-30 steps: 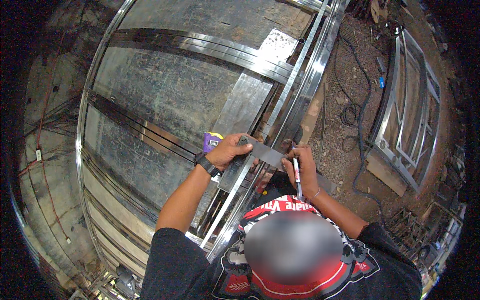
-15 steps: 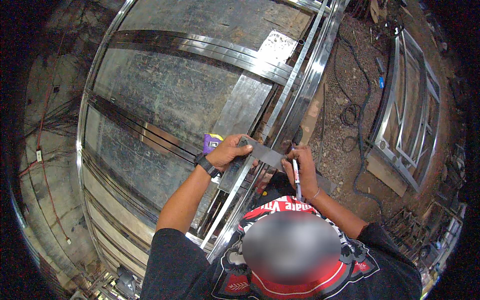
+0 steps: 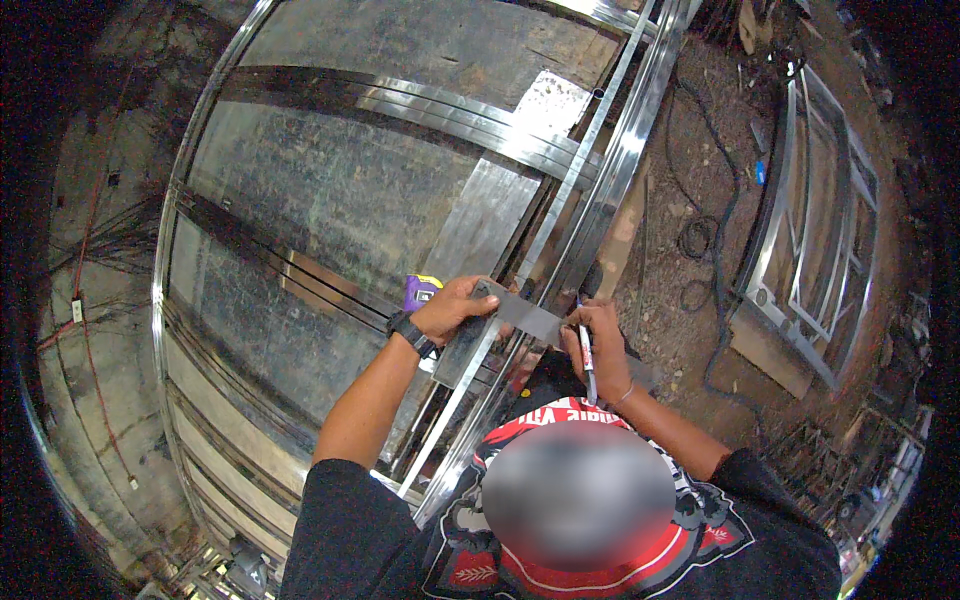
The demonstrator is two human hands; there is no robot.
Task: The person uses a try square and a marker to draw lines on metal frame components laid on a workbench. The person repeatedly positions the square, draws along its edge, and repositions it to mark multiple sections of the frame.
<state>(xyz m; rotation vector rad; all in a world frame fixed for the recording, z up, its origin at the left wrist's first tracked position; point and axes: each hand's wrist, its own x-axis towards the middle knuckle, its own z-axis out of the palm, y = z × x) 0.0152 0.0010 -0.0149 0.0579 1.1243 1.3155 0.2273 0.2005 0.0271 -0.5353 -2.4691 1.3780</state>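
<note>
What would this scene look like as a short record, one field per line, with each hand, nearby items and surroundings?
Left hand: the left hand grips the left end of a flat grey plate, thumb on top
Right hand: the right hand holds a white marker; its fingertips are at the plate's right end, exact contact unclear
Left wrist: black watch
Beside left hand: purple and yellow tape measure
Under the work: large shiny metal frame
Ground at right: black cable, smaller metal frame

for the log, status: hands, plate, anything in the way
Left hand gripping grey plate. Right hand holding white pen at plate's right end. Purple tape measure near left hand, off plate.
</note>
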